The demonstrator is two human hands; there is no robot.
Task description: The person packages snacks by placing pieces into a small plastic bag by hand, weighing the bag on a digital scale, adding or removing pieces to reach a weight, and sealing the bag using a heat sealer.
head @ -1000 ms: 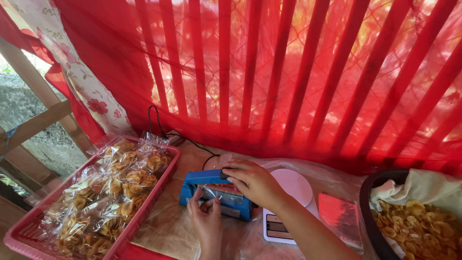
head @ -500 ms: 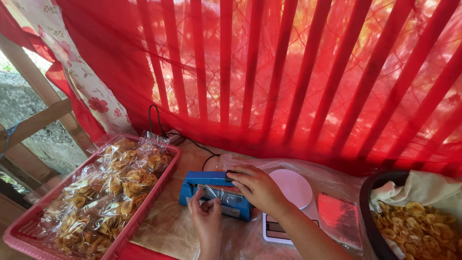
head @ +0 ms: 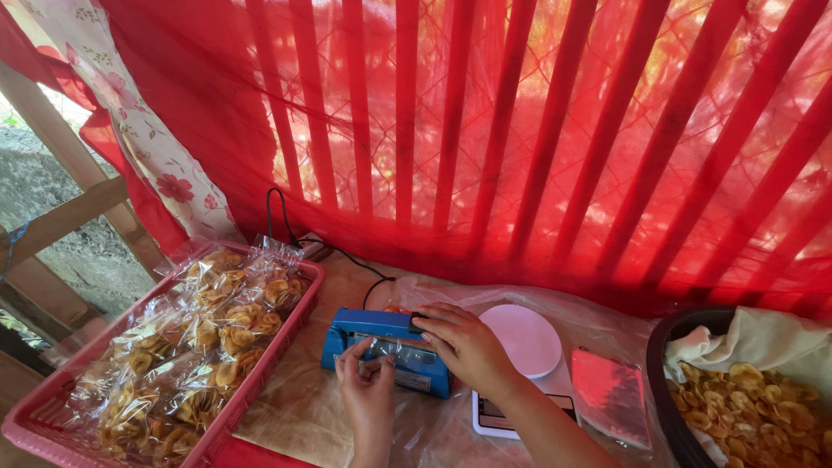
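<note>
A blue heat sealer (head: pixel 364 334) sits on the table in front of me. My right hand (head: pixel 468 347) lies flat on its top bar at the right end, pressing it down. My left hand (head: pixel 368 386) is at the sealer's front edge, fingers pinched on a clear plastic bag (head: pixel 394 351) that runs under the bar. What the bag holds is hidden by my hands.
A red tray (head: pixel 260 390) at left holds several sealed bags of yellow chips (head: pixel 186 347). A white kitchen scale (head: pixel 524 347) stands right of the sealer. A dark basin (head: pixel 667 390) of loose chips (head: pixel 754 416) is at far right. A red curtain (head: pixel 520 130) hangs behind.
My right hand has slid slightly along the sealer's bar and stays pressed on it. My left hand holds the bag at the front edge as before.
</note>
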